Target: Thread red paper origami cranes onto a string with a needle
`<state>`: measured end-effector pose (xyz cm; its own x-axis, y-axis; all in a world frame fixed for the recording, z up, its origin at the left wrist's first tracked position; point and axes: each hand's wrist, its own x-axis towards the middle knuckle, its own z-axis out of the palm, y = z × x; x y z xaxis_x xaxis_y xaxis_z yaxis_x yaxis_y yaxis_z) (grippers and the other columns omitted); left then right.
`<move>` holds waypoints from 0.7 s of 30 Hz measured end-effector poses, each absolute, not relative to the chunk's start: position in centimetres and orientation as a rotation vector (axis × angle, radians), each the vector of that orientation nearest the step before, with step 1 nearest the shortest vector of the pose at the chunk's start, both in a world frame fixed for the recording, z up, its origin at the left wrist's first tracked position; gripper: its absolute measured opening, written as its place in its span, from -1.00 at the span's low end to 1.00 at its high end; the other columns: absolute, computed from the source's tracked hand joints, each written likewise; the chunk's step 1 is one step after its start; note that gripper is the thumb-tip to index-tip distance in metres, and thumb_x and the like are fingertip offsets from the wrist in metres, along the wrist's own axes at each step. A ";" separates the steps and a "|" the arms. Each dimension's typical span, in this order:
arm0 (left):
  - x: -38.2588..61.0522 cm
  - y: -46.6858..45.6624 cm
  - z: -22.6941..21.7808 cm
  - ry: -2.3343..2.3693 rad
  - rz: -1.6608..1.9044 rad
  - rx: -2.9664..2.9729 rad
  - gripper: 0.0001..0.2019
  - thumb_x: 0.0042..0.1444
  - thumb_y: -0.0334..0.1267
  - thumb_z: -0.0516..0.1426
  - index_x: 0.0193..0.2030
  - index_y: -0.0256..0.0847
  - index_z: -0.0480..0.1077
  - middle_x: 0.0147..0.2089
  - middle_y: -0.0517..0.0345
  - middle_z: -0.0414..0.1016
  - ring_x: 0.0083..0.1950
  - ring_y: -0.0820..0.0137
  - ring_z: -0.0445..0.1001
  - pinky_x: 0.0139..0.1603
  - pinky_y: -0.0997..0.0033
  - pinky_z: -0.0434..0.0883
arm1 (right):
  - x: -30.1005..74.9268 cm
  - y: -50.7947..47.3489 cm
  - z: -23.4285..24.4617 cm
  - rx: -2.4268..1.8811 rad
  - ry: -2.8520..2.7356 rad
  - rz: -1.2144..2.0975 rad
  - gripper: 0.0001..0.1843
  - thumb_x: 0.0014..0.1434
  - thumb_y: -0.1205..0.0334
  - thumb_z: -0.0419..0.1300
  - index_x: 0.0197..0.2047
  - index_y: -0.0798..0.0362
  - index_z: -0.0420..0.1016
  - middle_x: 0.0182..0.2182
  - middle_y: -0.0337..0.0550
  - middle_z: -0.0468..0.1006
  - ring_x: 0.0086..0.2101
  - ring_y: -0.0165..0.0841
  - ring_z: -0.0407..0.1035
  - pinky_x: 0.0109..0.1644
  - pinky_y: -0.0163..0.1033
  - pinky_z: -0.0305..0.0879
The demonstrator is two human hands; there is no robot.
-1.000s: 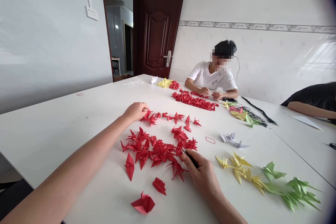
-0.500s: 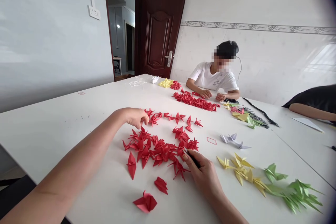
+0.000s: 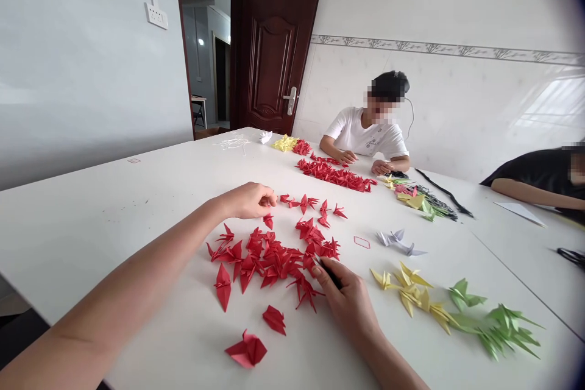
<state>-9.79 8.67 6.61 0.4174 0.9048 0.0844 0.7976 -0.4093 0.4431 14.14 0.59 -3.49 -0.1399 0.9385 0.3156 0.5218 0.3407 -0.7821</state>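
My left hand [image 3: 253,200] is over the far-left end of a row of red paper cranes. Its fingers are curled with the tips together, and whatever is between them is hidden. One red paper crane [image 3: 268,220] lies just below these fingers. My right hand [image 3: 351,292] rests at the right edge of the main heap of red paper cranes [image 3: 274,259], closed round a slim black-handled tool [image 3: 329,274] with a thin metal tip. The tip points into the heap. Nearer to me lie two separate red folded papers [image 3: 247,350].
To the right are white cranes [image 3: 397,241], yellow cranes [image 3: 414,292] and green cranes [image 3: 509,326]. Across the white table [image 3: 155,256], a person in a white shirt [image 3: 365,131] sits behind a long red crane pile [image 3: 336,175]. Another person's dark sleeve [image 3: 530,167] shows far right.
My left hand has moved right, across the left end of the row of red cranes. My right hand and its tool stay by the heap. The view has shifted slightly.
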 end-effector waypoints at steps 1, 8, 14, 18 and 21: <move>-9.2 8.4 6.5 1.427 0.503 2.339 -0.79 -0.09 -0.30 0.05 -0.28 -0.22 0.41 -0.39 0.16 0.46 -0.42 0.44 0.39 -0.44 0.55 0.27 | 14.1 0.6 -3.5 -1.292 -1.790 0.642 -0.57 0.12 -0.06 0.06 -0.27 0.16 0.49 -0.53 -0.18 0.42 -0.50 -0.39 0.23 -0.44 -0.36 0.20; -5.3 6.2 4.7 1.199 0.639 2.358 -0.81 -0.08 -0.35 0.06 -0.27 -0.23 0.39 -0.43 0.20 0.42 -0.47 0.50 0.36 -0.45 0.57 0.29 | 14.1 0.5 -3.5 -1.251 -1.806 0.619 -0.61 0.14 -0.02 0.04 -0.30 0.15 0.48 -0.52 -0.20 0.40 -0.50 -0.40 0.22 -0.43 -0.37 0.18; -3.4 4.6 4.2 1.135 0.673 2.308 -0.81 -0.06 -0.39 0.04 -0.28 -0.23 0.40 -0.45 0.20 0.42 -0.49 0.50 0.34 -0.48 0.57 0.27 | 14.2 0.5 -3.6 -1.213 -1.852 0.607 -0.65 0.17 0.03 0.03 -0.31 0.12 0.49 -0.51 -0.21 0.40 -0.49 -0.41 0.22 -0.42 -0.38 0.17; -3.0 4.2 4.0 1.156 0.654 2.334 -0.81 -0.05 -0.41 0.02 -0.29 -0.22 0.40 -0.48 0.22 0.40 -0.50 0.50 0.32 -0.51 0.56 0.24 | 14.1 0.4 -3.4 -1.207 -1.881 0.612 -0.68 0.18 0.07 0.02 -0.39 0.10 0.45 -0.56 -0.26 0.34 -0.52 -0.44 0.16 -0.44 -0.40 0.12; -3.0 4.1 4.1 1.180 0.667 2.321 -0.82 -0.05 -0.39 0.03 -0.29 -0.23 0.40 -0.47 0.20 0.40 -0.49 0.49 0.32 -0.49 0.56 0.25 | 14.0 0.4 -3.2 -1.191 -1.894 0.601 -0.66 0.18 0.08 0.02 -0.49 0.09 0.41 -0.62 -0.30 0.26 -0.54 -0.46 0.12 -0.47 -0.41 0.09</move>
